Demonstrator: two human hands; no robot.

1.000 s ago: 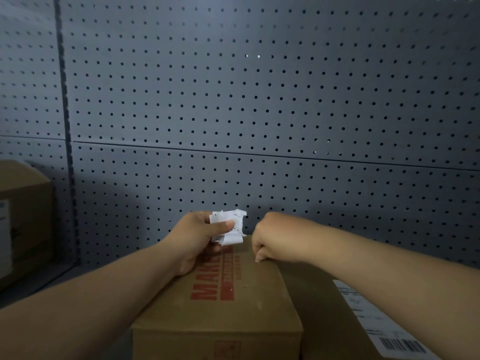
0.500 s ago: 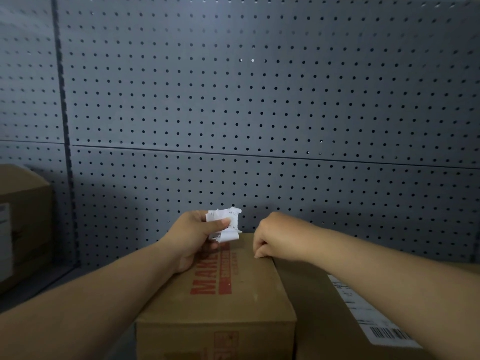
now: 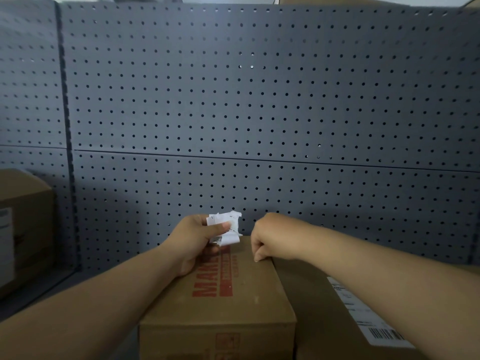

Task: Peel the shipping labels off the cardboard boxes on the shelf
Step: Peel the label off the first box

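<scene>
Barely any change over the last second. Left hand [image 3: 193,239] still pinches the crumpled white paper label wad [image 3: 227,227] between thumb and fingers, held just above the far end of the brown cardboard box with red print [image 3: 233,302]. Right hand [image 3: 270,236] stays curled tight, fingertips down on that box's top right edge, nothing visible in it. Can't tell if it's picking at a leftover scrap.

Read: this box's top shows no label, so it's probably done bar residue. The white barcode shipping label [image 3: 363,315] on the brown cardboard box to the right [image 3: 319,307] is fully stuck, untouched, partly under the right forearm. The cardboard box at far left [image 3: 23,216] also carries a pale label [image 3: 5,229]. At least two still to peel.
</scene>
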